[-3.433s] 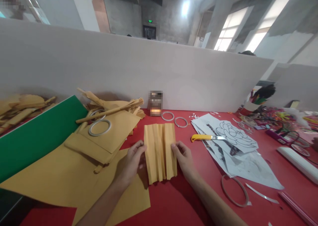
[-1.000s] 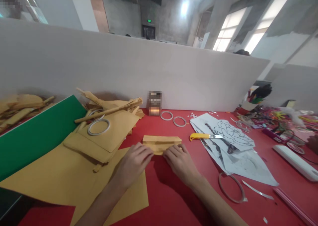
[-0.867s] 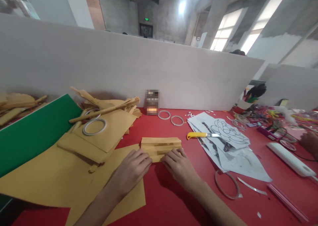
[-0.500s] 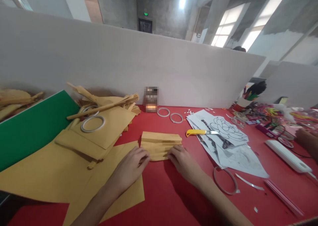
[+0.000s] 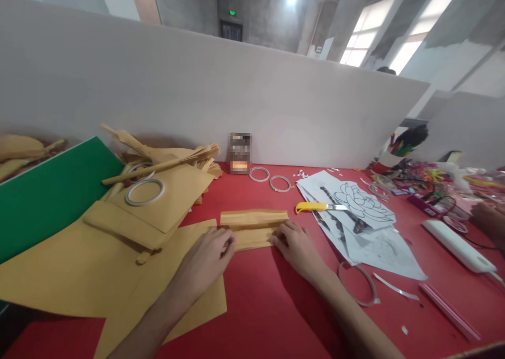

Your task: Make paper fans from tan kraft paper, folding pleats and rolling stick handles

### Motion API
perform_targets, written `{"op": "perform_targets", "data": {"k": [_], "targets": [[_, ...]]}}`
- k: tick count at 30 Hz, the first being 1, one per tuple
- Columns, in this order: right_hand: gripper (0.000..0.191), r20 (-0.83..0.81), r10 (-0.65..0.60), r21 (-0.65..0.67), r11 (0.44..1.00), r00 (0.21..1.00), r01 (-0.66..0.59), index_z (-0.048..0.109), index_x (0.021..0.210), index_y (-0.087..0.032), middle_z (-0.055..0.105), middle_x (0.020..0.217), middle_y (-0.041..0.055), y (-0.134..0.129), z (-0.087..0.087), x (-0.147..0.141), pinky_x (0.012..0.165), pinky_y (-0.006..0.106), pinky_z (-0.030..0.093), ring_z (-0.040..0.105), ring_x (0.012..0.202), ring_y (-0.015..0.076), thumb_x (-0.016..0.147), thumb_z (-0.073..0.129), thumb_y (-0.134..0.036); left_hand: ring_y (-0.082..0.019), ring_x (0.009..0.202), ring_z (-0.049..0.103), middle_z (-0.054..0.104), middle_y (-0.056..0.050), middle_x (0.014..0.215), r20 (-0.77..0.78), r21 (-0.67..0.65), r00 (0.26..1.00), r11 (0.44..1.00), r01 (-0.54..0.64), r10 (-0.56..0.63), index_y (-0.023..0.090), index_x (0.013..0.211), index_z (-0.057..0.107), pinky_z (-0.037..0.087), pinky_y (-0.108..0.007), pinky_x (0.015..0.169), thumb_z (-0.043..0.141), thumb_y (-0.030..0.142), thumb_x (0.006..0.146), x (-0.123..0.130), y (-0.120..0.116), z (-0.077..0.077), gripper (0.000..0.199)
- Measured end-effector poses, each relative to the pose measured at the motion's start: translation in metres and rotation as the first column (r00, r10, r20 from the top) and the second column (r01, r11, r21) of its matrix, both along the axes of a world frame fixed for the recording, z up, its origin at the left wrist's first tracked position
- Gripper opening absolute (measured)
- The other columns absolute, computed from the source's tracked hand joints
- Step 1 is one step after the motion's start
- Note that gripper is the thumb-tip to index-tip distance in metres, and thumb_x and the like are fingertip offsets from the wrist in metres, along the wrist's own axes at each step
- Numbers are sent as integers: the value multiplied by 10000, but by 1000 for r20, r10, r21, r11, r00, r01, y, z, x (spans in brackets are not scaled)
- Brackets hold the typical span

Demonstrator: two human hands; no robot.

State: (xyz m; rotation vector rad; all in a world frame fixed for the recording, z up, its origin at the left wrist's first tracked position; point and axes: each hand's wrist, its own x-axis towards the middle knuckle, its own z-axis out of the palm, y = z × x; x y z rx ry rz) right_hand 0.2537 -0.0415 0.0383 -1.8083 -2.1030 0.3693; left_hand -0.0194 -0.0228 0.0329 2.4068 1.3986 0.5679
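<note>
A creased strip of brown kraft paper lies crosswise on the red table, with lengthwise folds in it. My left hand is closed at its left end, fingers curled onto the paper. At the right end my right hand grips the other edge with thumb and bent fingers. Under my left forearm spreads a large flat sheet of kraft paper. To the right, a yellow utility knife rests with its blade over printed drawings.
On the left, rolls of tape sit on piled kraft paper beside a green board. A white glue gun-like device, a tape ring and a pink tube lie right. Another person's hand shows at the far right.
The paper strip looks flatter and its folds have shifted, with the lower part more spread. My hands have moved slightly apart at its two ends. The camera view has shifted a little.
</note>
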Motion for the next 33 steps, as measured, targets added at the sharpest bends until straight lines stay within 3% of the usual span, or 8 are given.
{"op": "perform_targets", "data": {"k": [3,6,8,11,18,24,28,33], "targets": [[133,-27,11,12,1000,1000,-11,666,915,-233,728,1037,30,1,0,1,849,354,381,652,969,232,1042,669,-271,-264,1080,666,741,-83,1158,-93,181,981,965,187,-173,197,1181,689,520,-422,963,449,71,1016,9,-7,-3,318],[145,-36,18,32,999,999,-17,640,891,-230,720,997,25,2,-3,3,815,344,386,650,938,231,1020,700,-256,-265,1389,585,646,-114,1507,-171,292,929,884,365,-328,153,1471,577,457,-429,1162,437,21,992,23,-14,-12,516],[161,-53,23,44,999,998,-21,623,877,-227,706,974,21,2,-4,4,818,350,401,646,916,227,1012,706,-247,-259,1510,494,550,-117,1624,-223,305,900,851,428,-373,139,1565,499,388,-428,1246,431,89,1043,29,-16,-19,529],[163,-115,43,71,997,992,-35,612,878,-231,670,987,29,2,-6,6,832,363,444,633,914,228,1015,695,-263,-229,1558,443,486,-108,1672,-241,247,887,859,448,-393,138,1614,453,342,-393,1291,396,180,1104,30,-16,-27,515],[139,-226,100,132,989,969,-71,620,915,-234,621,1042,78,-3,-6,20,895,426,527,600,990,260,1050,597,-258,-205,1564,436,428,-48,1706,-139,131,908,901,413,-395,235,1675,366,376,-402,1286,439,282,1125,18,-19,-21,557],[119,-283,86,119,991,955,-54,631,953,-233,625,1053,83,-4,-12,31,906,411,546,625,1002,252,1057,576,-243,-235,1518,501,518,-94,1650,-172,252,911,878,408,-374,166,1628,434,444,-422,1240,457,238,1108,16,-21,-27,525],[117,-276,87,142,989,957,-49,623,958,-234,620,1058,75,-5,-15,32,911,390,536,619,1013,247,1056,563,-214,-262,1415,591,652,-132,1511,-163,346,919,852,393,-358,145,1466,603,488,-449,1189,407,59,1049,6,-18,-27,469],[140,-89,79,193,979,993,-61,627,986,-224,639,1066,84,-10,-16,27,881,400,501,597,978,255,1083,532,-196,-284,1150,669,721,-127,1205,-162,241,926,896,373,-342,167,1198,717,561,-455,1039,471,107,1042,-12,-13,-6,298]]}}
